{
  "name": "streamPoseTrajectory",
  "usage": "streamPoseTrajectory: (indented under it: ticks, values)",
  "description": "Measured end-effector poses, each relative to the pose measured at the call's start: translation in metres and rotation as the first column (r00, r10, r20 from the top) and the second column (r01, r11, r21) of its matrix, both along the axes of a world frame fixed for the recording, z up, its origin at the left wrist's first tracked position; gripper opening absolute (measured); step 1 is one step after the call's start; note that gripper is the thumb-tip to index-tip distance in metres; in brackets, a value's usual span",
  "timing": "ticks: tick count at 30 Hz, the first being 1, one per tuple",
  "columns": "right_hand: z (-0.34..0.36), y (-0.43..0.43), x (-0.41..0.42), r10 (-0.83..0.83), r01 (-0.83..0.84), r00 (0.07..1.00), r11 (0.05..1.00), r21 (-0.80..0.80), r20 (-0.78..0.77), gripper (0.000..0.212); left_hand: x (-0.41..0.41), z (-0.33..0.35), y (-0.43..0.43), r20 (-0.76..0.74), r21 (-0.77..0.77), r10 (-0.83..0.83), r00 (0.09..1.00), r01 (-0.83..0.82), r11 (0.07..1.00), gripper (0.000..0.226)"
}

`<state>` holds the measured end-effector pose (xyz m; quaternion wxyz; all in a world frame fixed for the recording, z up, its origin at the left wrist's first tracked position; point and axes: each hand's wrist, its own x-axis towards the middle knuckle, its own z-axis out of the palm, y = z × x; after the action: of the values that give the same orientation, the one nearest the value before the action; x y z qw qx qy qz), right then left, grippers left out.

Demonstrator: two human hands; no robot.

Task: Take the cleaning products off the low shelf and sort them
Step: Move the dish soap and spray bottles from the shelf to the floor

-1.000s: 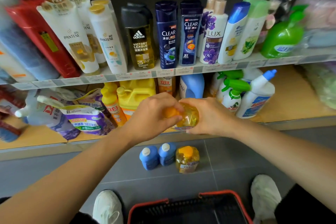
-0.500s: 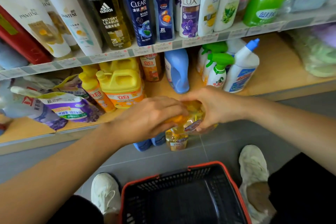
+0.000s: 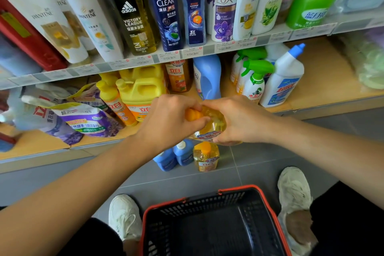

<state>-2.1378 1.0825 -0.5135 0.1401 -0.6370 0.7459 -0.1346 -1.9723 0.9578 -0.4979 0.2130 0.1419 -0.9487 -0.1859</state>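
Bottle [image 3: 216, 125], clear yellow plastic, orange cap [image 3: 192, 114], L hand [image 3: 170, 122] + R hand [image 3: 241, 120]

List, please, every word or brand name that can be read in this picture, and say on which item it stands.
"PANTENE": white bottle, second white bottle.
"adidas", "VICTORY LEAGUE": dark bottle.
"CLEAR": left blue bottle.
"CLEAR", "3X": right blue bottle.
"LUX": purple-flower bottle.
"立白": yellow jug.
Too blurred to read: price tags, label of held yellow bottle.
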Motion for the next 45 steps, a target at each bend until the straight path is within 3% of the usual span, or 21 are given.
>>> streamPoseTrajectory:
  ticks: [5, 12, 15, 18, 21, 24, 28, 30, 32, 36, 39, 45]
  values:
    - [-0.001, -0.002, 0.002, 0.029, -0.030, 0.999, 0.999, 0.036, 0.025, 0.095, 0.008, 0.009, -0.011, 0.079, -0.036, -0.214, 0.974, 0.217, 0.976, 0.034]
    - [0.000, -0.005, -0.003, -0.017, 0.003, 0.939, 0.999, 0.041, 0.344, 0.095, 0.016, 0.020, -0.024, 0.054, 0.032, -0.406, 0.912, 0.405, 0.914, 0.035]
    - [0.001, -0.005, -0.008, -0.033, 0.023, 0.877, 0.999, 0.027, 0.479, 0.097, 0.019, 0.018, -0.022, -0.081, 0.202, -0.300, 0.950, 0.311, 0.929, 0.041]
    - [0.005, -0.004, -0.012, -0.034, 0.045, 0.810, 0.999, -0.004, 0.585, 0.089, 0.020, 0.020, -0.019, -0.230, 0.455, -0.101, 0.968, 0.199, 0.868, 0.043]
    - [0.006, -0.005, -0.011, -0.043, 0.069, 0.734, 0.998, -0.012, 0.677, 0.087, 0.019, 0.025, -0.022, -0.266, 0.551, 0.006, 0.964, 0.147, 0.821, 0.034]
    - [0.004, -0.007, -0.010, -0.055, 0.084, 0.696, 0.996, -0.005, 0.716, 0.086, 0.016, 0.026, -0.021, -0.188, 0.771, 0.080, 0.979, 0.097, 0.629, 0.028]
    - [-0.002, -0.008, -0.010, -0.077, 0.111, 0.668, 0.994, 0.004, 0.740, 0.086, 0.013, 0.024, -0.022, -0.053, 0.983, 0.108, 0.993, 0.033, 0.181, 0.029]
    - [-0.003, -0.010, -0.012, -0.080, 0.115, 0.666, 0.993, 0.004, 0.741, 0.088, 0.014, 0.023, -0.026, -0.057, 0.997, 0.121, 0.991, 0.050, 0.059, 0.029]
    - [-0.003, -0.011, -0.013, -0.081, 0.117, 0.659, 0.993, 0.005, 0.748, 0.088, 0.014, 0.023, -0.028, -0.056, 0.998, 0.125, 0.991, 0.055, 0.010, 0.029]
    - [-0.004, -0.013, -0.013, -0.084, 0.130, 0.650, 0.991, -0.002, 0.755, 0.090, 0.013, 0.022, -0.032, -0.017, 1.000, 0.197, 0.980, 0.018, -0.006, 0.020]
    - [-0.007, -0.015, -0.011, -0.091, 0.157, 0.644, 0.987, -0.015, 0.759, 0.085, 0.013, 0.018, -0.033, -0.009, 0.997, 0.304, 0.953, -0.016, 0.080, 0.017]
    - [-0.004, -0.015, -0.010, -0.108, 0.197, 0.609, 0.980, -0.018, 0.785, 0.073, 0.017, 0.005, -0.032, -0.201, 0.813, 0.294, 0.935, -0.009, 0.583, 0.018]
